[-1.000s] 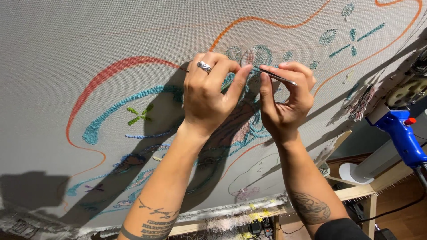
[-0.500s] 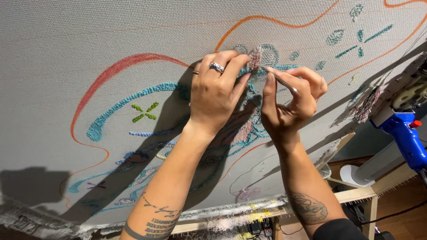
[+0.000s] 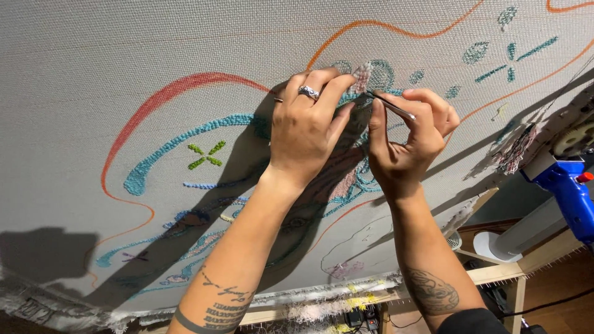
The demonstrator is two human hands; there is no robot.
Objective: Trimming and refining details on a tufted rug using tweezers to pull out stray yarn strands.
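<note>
Fingers of the right hand (image 3: 408, 142) pinch a metal tool (image 3: 391, 106).

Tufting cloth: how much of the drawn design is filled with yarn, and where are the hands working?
Done: teal arc and green cross on the tufting cloth. In hand: left hand presses beside the pink patch; right hand points a thin metal tool at it. Left: red outline and orange outline are unfilled.
</note>
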